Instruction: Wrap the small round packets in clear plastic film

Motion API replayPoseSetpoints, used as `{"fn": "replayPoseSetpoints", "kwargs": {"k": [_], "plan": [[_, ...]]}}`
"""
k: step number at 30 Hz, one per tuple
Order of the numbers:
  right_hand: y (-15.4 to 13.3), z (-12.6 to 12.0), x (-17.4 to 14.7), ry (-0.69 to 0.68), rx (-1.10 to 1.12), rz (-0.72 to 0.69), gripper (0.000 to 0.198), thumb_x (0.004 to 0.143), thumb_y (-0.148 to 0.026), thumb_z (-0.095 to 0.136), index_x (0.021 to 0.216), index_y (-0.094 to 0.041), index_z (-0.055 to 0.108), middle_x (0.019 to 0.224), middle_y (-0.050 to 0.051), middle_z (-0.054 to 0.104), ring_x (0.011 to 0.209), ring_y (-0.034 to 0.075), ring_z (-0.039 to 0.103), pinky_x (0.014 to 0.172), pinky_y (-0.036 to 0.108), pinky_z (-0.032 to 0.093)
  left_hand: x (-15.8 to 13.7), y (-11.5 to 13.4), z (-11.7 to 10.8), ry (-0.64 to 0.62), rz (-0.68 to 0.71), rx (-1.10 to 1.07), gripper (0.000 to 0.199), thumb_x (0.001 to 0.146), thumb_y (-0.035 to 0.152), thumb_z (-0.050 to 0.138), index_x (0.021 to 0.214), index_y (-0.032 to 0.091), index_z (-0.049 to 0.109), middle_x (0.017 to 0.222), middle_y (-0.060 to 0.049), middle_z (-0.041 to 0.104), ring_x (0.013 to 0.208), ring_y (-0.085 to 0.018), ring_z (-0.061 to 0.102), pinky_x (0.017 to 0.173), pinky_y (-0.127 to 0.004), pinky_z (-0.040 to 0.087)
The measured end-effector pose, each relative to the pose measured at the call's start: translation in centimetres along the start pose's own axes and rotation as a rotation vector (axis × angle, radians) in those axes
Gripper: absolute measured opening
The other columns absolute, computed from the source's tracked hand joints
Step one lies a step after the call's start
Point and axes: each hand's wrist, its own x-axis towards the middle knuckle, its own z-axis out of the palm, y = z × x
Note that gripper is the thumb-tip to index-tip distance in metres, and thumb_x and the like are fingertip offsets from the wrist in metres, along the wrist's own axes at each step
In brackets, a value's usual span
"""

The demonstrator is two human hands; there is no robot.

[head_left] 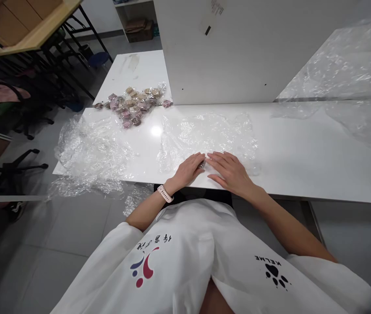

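Observation:
A wrinkled sheet of clear plastic wrap (209,131) is spread on the white table in front of me. On its near edge rests my left hand (190,169), fingers stretched forward and close together, thumb apart. My right hand (229,171) lies beside it with fingers spread, and the two sets of fingertips almost meet. A small darkish item (202,164) shows partly under the left fingertips; its kind is hidden. Farther off to the left sits a pile of small pink and tan pieces in clear wrapping (136,104).
A crumpled heap of clear plastic (93,152) hangs over the table's left end. More plastic film (362,65) covers the right back. An upright white panel (231,56) borders the far side of the white table (306,148). Office chairs (25,161) stand at left.

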Motion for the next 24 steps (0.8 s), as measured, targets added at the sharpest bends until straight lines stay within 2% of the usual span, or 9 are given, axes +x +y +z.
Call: {"fn": "replayPoseSetpoints", "kwargs": {"k": [3, 7, 10, 12, 15, 17, 20, 22, 24], "plan": [[3.1, 2.2, 0.2, -0.007, 0.053, 0.060, 0.043, 0.100, -0.036, 0.044, 0.138, -0.022, 0.057, 0.142, 0.011, 0.058, 0.132, 0.029, 0.053, 0.108, 0.052, 0.042, 0.4, -0.1, -0.7, 0.021, -0.013, -0.026, 0.037, 0.101, 0.038, 0.049, 0.132, 0.018, 0.053, 0.138, -0.014, 0.058, 0.131, -0.024, 0.053, 0.105, -0.043, 0.049], [5.6, 1.2, 0.9, 0.009, 0.280, 0.245, 0.041, 0.101, -0.045, 0.038, 0.122, -0.027, 0.068, 0.115, 0.006, 0.072, 0.104, 0.024, 0.067, 0.090, 0.041, 0.052, 2.5, -0.4, -2.6, 0.024, -0.149, -0.045, 0.030, 0.102, 0.039, 0.045, 0.110, 0.018, 0.063, 0.107, -0.009, 0.069, 0.098, -0.021, 0.064, 0.081, -0.033, 0.052], [5.6, -0.2, 1.9, -0.161, 0.452, 0.422, 0.042, 0.096, -0.057, 0.047, 0.113, -0.026, 0.070, 0.088, 0.003, 0.073, 0.075, 0.021, 0.067, 0.069, 0.034, 0.052, 4.6, -0.8, -3.7, -0.080, -0.290, -0.068, 0.030, 0.101, 0.042, 0.047, 0.100, 0.018, 0.064, 0.080, -0.003, 0.069, 0.073, -0.018, 0.063, 0.066, -0.029, 0.046], [5.1, -0.6, 2.4, -0.231, 0.379, 0.523, 0.039, 0.091, -0.056, 0.057, 0.109, -0.024, 0.070, 0.078, 0.003, 0.070, 0.067, 0.021, 0.065, 0.063, 0.033, 0.049, 5.5, -0.8, -4.1, -0.162, -0.340, -0.005, 0.027, 0.098, 0.042, 0.052, 0.101, 0.018, 0.062, 0.075, -0.003, 0.068, 0.068, -0.018, 0.061, 0.063, -0.029, 0.044], [4.3, -0.3, 1.9, -0.057, 0.045, 0.531, 0.030, 0.091, -0.044, 0.059, 0.108, -0.022, 0.069, 0.092, 0.009, 0.072, 0.083, 0.027, 0.066, 0.072, 0.039, 0.049, 5.0, -0.1, -4.4, -0.083, -0.297, 0.223, 0.022, 0.095, 0.035, 0.058, 0.107, 0.017, 0.060, 0.092, -0.010, 0.070, 0.083, -0.024, 0.063, 0.070, -0.035, 0.046], [4.0, 0.0, 0.5, 0.067, -0.064, 0.359, 0.028, 0.095, -0.040, 0.054, 0.112, -0.022, 0.068, 0.112, 0.011, 0.070, 0.105, 0.030, 0.063, 0.087, 0.044, 0.047, 3.1, 0.5, -4.7, -0.007, -0.151, 0.301, 0.021, 0.094, 0.028, 0.058, 0.112, 0.017, 0.059, 0.108, -0.013, 0.068, 0.099, -0.027, 0.061, 0.081, -0.040, 0.048], [4.1, 0.6, -2.2, 0.067, -0.005, 0.110, 0.035, 0.096, -0.043, 0.053, 0.125, -0.026, 0.063, 0.133, 0.009, 0.063, 0.124, 0.029, 0.055, 0.100, 0.047, 0.044, -0.8, 0.3, -4.8, -0.025, 0.031, 0.274, 0.028, 0.095, 0.017, 0.050, 0.121, 0.021, 0.057, 0.126, -0.011, 0.065, 0.119, -0.027, 0.057, 0.103, -0.047, 0.041], [4.6, 1.2, -3.5, 0.079, 0.062, 0.098, 0.034, 0.097, -0.042, 0.051, 0.126, -0.027, 0.063, 0.135, 0.007, 0.063, 0.123, 0.027, 0.056, 0.099, 0.046, 0.045, -3.2, -0.6, -4.5, -0.003, 0.028, 0.229, 0.033, 0.096, 0.013, 0.044, 0.125, 0.023, 0.057, 0.135, -0.009, 0.062, 0.129, -0.026, 0.052, 0.111, -0.050, 0.036], [5.0, 1.6, -3.9, 0.137, 0.100, 0.156, 0.029, 0.099, -0.038, 0.046, 0.113, -0.026, 0.068, 0.125, 0.007, 0.069, 0.114, 0.026, 0.061, 0.096, 0.045, 0.047, -4.5, -1.6, -4.1, 0.072, -0.052, 0.148, 0.029, 0.098, 0.016, 0.041, 0.119, 0.023, 0.060, 0.131, -0.008, 0.066, 0.127, -0.024, 0.055, 0.108, -0.048, 0.040]]}}
